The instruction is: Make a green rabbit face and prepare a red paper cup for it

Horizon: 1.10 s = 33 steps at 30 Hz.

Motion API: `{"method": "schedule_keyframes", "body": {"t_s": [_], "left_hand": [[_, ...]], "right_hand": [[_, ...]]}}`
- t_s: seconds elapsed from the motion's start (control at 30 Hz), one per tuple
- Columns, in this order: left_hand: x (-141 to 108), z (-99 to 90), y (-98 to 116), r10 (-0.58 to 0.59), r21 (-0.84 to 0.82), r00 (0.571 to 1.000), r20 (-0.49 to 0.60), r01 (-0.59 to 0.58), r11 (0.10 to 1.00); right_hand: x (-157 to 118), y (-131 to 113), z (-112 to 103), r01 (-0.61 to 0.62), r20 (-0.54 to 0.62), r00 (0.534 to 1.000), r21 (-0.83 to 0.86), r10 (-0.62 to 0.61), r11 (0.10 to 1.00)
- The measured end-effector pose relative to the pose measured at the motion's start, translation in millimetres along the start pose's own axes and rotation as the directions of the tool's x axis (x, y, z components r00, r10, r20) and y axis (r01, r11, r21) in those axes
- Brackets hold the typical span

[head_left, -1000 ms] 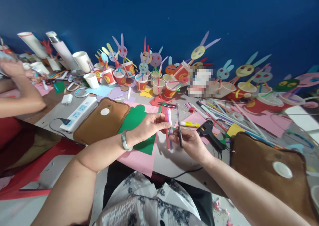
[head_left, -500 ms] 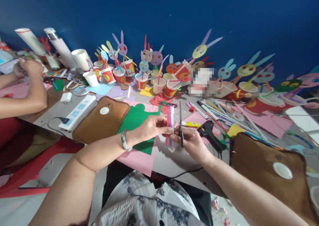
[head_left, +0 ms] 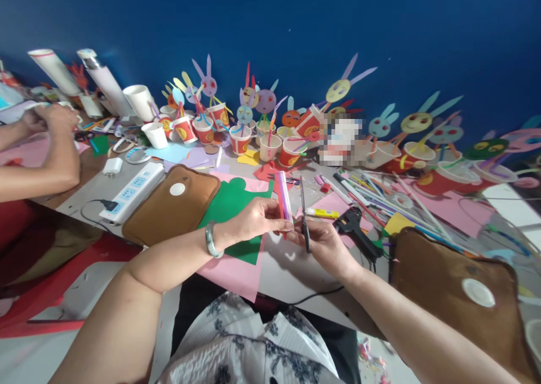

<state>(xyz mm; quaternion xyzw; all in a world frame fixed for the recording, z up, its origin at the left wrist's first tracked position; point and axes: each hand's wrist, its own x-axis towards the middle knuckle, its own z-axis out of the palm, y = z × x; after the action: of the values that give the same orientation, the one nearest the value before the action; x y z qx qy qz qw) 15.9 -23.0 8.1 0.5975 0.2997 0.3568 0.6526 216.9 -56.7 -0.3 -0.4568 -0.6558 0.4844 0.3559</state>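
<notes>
Between the thumb and fingers of my left hand point(head_left: 262, 216) is a small bundle of drinking straws point(head_left: 284, 195), red, pink and purple, pointing upward and leaning slightly left. My right hand point(head_left: 323, 242) is closed on a pair of scissors point(head_left: 305, 217), whose blades point up and away from me. The right fingertips touch or nearly touch the lower end of the straws. Beneath my left hand lie a green paper sheet point(head_left: 236, 203) and a pink paper sheet point(head_left: 236, 279). A yellow glue stick point(head_left: 323, 212) and a black glue gun point(head_left: 358, 234) rest just beyond and right of my right hand.
Paper cups with rabbit figures point(head_left: 240, 138) line the back. A white power strip point(head_left: 134, 189) and a brown pad point(head_left: 169, 203) are left; another brown pad point(head_left: 456, 277) is right. Pens and straws point(head_left: 372, 189) are scattered there. Another person's hands point(head_left: 59, 119) work at far left.
The straws have shifted in my fingers and now tilt left, with less of their lower ends showing below my hand. The scissors have moved slightly left and down.
</notes>
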Motion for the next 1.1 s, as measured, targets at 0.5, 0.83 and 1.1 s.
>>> {"method": "schedule_keyframes", "body": {"t_s": [0.5,0.83,1.1], "left_hand": [[8.1,-12.0,4.9,-0.073,-0.346,0.991,-0.117,0.028,0.938],[8.6,-22.5,13.4,-0.072,-0.329,0.996,-0.055,0.049,0.943],[16.0,-52.6,18.7,-0.038,-0.170,0.999,-0.027,0.033,0.985]], "right_hand": [[0.8,7.6,-10.4,0.196,-0.118,0.966,-0.237,-0.228,0.952],[9.0,9.6,-29.2,0.296,-0.037,0.946,-0.307,-0.322,0.905],[17.3,-0.9,-61.2,0.170,0.412,0.911,-0.386,0.005,0.906]]}}
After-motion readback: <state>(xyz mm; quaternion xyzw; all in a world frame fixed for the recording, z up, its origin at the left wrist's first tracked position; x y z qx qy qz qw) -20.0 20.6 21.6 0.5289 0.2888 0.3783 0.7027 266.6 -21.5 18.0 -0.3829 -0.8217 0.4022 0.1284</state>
